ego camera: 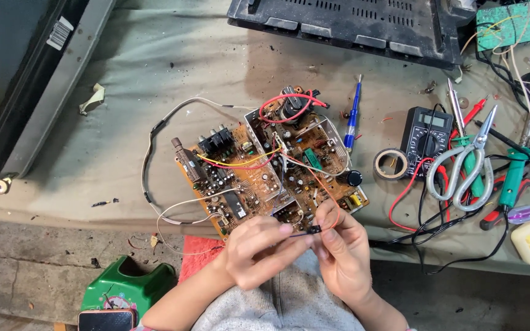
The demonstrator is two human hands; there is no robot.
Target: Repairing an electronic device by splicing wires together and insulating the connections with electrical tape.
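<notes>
— Any labels?
— A white striped sticker [60, 32] on the grey frame, top left. Your left hand [254, 250] and right hand [340, 250] each grip-pinch the small black connector [314, 230] before the circuit board [265, 171]; its wire ends are hidden.

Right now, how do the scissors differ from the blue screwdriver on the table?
The scissors are grey metal with loop handles; the screwdriver is a slim blue stick. The scissors lie on wires and tools at the right; the screwdriver lies beside the circuit board. No hand touches either.
</notes>
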